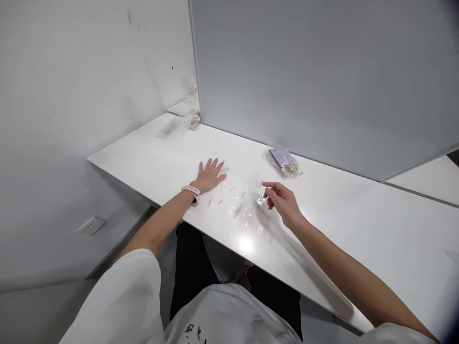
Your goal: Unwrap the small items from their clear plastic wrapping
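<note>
A clear, crinkled plastic bag (238,203) lies flat on the white table (333,205), its edges hard to make out against the surface. My left hand (210,177), with a pale pink band at the wrist, presses palm down at the bag's left end, fingers spread. Over the bag's right side hovers my right hand (283,200), index finger stretched out and the others loosely bent. Shiny plastic shows just beside those fingertips, but I see no grip on it.
A bagged purple packet with a round tan item (283,160) lies by the grey partition (304,81). Farther left are a small printed packet (194,121) and a flat clear sleeve (172,128). A white wall with a socket (92,225) bounds the left.
</note>
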Tool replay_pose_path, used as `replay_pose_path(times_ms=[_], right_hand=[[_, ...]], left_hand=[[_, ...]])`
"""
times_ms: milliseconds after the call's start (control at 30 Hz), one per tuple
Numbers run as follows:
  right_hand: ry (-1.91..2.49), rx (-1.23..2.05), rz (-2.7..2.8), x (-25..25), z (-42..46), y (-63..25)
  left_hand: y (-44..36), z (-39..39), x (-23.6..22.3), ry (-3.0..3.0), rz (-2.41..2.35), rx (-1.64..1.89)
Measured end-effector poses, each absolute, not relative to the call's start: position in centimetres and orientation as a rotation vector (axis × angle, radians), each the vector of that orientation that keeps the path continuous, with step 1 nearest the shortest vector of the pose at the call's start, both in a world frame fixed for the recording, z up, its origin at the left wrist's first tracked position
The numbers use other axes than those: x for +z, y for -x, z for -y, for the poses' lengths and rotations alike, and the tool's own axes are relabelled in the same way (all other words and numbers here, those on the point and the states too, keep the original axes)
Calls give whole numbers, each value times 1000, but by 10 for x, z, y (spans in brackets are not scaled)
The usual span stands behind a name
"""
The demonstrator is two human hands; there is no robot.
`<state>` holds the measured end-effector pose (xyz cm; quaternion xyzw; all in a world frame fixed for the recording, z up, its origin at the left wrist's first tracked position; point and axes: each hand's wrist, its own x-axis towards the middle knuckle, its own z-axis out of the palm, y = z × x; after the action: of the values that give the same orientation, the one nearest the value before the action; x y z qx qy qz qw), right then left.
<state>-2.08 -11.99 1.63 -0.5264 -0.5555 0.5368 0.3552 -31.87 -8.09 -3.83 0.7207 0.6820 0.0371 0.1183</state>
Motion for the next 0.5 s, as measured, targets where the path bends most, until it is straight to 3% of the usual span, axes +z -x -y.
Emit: replay_pose_path(times_ms=[200, 367, 500], right_hand=[[1123, 1086, 1995, 23, 59, 123], [1157, 844, 2198, -12, 16, 224], [1161, 839, 2124, -40, 6, 255]], left_hand=[[355, 54, -9, -2133, -1876, 207], [437, 13, 12, -1865, -2320, 695], [516, -21, 24, -1493, -2589, 871]])
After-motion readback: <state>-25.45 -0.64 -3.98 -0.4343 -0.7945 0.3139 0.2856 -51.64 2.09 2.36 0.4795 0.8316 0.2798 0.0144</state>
